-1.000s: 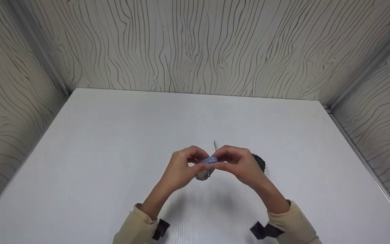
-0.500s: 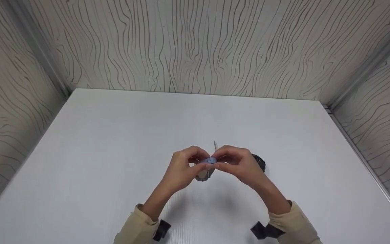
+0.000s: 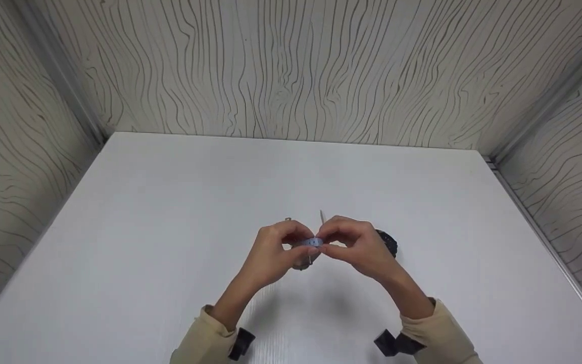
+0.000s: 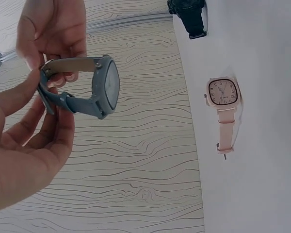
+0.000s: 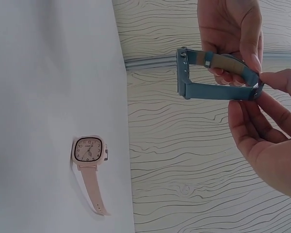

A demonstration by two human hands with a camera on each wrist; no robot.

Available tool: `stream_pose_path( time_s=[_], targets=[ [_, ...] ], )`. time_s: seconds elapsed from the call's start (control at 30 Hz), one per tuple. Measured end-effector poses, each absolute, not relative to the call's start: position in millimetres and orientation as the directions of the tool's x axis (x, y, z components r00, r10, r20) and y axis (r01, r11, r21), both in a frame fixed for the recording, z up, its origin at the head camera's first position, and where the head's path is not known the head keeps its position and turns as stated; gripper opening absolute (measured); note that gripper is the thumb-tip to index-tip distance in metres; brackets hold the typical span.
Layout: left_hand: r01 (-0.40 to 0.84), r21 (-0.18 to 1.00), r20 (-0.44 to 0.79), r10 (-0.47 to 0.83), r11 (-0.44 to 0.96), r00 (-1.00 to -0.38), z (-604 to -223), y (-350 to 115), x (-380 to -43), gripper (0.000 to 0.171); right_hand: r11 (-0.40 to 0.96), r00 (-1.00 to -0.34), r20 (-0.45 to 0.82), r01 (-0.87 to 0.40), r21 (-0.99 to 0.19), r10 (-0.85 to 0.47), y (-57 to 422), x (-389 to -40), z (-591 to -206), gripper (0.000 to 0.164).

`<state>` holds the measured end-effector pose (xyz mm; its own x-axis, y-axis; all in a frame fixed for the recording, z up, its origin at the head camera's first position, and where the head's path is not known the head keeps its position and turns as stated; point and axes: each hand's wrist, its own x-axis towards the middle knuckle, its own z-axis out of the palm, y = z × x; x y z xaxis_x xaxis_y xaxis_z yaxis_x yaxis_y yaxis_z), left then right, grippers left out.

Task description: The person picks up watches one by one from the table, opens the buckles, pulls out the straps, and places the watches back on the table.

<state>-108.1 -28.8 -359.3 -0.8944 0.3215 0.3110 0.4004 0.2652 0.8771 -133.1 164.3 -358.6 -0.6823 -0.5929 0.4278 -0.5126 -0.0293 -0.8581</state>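
A blue wristwatch (image 4: pixel 106 87) is held up between my two hands, its strap bent round into a loop with the case at the far end. My left hand (image 3: pixel 276 250) pinches the strap between thumb and fingers, by the strap ends. Opposite it, my right hand (image 3: pixel 354 245) pinches the strap near the buckle (image 5: pixel 255 92). The strap ends overlap at the fingertips; whether the buckle is fastened, I cannot tell. In the head view the fingers cover most of the watch.
On the white table (image 3: pixel 170 227) lies a pink square-faced watch (image 5: pixel 88 150), mostly hidden behind my hands in the head view. A black watch (image 3: pixel 388 243) lies just beyond my right hand. Patterned panels (image 3: pixel 281 71) enclose the table's back and sides.
Both hands stay in nearly the same place, their fingertips shifting slightly at the strap. The blue watch has tilted a little, so less of its case shows below the fingers.
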Motion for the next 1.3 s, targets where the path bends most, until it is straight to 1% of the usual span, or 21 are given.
stream_pose_path(
  time_s=[0.27,0.53,0.63,0.83,1.1,1.3],
  targets=[
    [0.416,0.873,0.330,0.320,0.254,-0.888,-360,-29,-108,0.014,-0.012,-0.691,0.435,-0.526,-0.851,-0.577,164,-133,-361,0.013],
    [0.441,0.855,0.352,0.320,0.272,-0.880,-361,-29,-109,0.010,0.034,-0.712,0.378,-0.491,-0.871,-0.592,166,-133,-358,0.014],
    [0.453,0.848,0.363,0.320,0.277,-0.875,-361,-29,-108,0.009,0.052,-0.701,0.388,-0.517,-0.854,-0.599,165,-132,-355,0.015],
    [0.449,0.830,0.352,0.315,0.331,-0.882,-361,-27,-108,0.009,0.102,-0.665,0.445,-0.615,-0.782,-0.599,160,-125,-339,0.015],
    [0.458,0.819,0.354,0.323,0.346,-0.878,-360,-27,-108,0.010,0.111,-0.650,0.480,-0.654,-0.748,-0.589,156,-121,-333,0.017],
    [0.455,0.832,0.352,0.331,0.319,-0.875,-359,-27,-108,0.011,0.096,-0.646,0.496,-0.659,-0.746,-0.580,156,-121,-334,0.016]
  ],
)
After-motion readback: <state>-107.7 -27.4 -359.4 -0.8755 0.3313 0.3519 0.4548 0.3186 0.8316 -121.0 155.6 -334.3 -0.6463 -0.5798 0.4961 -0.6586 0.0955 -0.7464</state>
